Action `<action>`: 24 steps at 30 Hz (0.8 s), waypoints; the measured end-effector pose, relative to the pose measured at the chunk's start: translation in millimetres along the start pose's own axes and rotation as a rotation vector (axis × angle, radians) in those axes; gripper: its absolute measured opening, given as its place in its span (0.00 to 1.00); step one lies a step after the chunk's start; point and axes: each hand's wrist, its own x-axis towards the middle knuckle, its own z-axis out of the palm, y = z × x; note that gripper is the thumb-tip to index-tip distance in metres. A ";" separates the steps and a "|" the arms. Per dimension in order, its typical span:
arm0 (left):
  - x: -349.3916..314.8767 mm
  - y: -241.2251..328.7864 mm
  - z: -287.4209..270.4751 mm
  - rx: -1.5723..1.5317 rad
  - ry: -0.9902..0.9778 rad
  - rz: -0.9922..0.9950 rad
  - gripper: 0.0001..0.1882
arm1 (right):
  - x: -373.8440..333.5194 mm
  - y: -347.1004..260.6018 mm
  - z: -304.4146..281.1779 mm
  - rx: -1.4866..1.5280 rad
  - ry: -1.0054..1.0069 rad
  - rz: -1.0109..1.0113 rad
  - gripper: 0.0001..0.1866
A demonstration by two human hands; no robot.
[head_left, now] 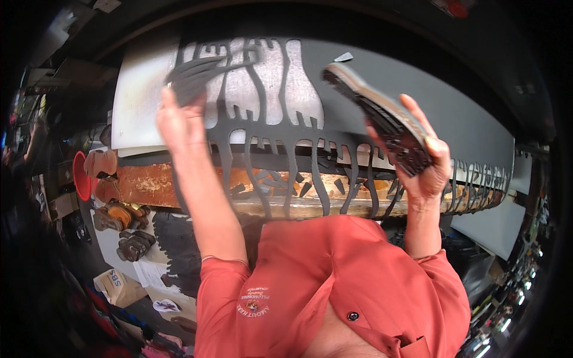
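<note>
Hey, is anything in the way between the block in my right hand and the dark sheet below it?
Nothing visible stands between the block, held in your right hand, and the dark sheet. A small pale piece shows near the block's far tip. Whatever the block covers is hidden.

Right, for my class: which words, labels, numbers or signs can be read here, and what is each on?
I won't copy the wording, but it stands here:
Red shirt: pale lettering around a small coloured emblem, upside down, partly readable.
Cardboard box: large blue letters, readable.
White oval patch: its mark is too blurred to read.
</note>
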 end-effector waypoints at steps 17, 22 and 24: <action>-29.9 118.5 -420.5 1.359 0.434 -0.141 0.22 | 26.4 19.9 -77.6 -1.775 0.248 -0.527 0.45; -27.0 72.6 -268.2 0.942 0.005 0.461 0.22 | 28.5 21.8 -74.0 -1.794 0.279 -0.503 0.44; -31.3 40.9 -155.3 1.001 -0.275 0.581 0.20 | 29.6 22.0 -70.8 -1.734 0.309 -0.472 0.44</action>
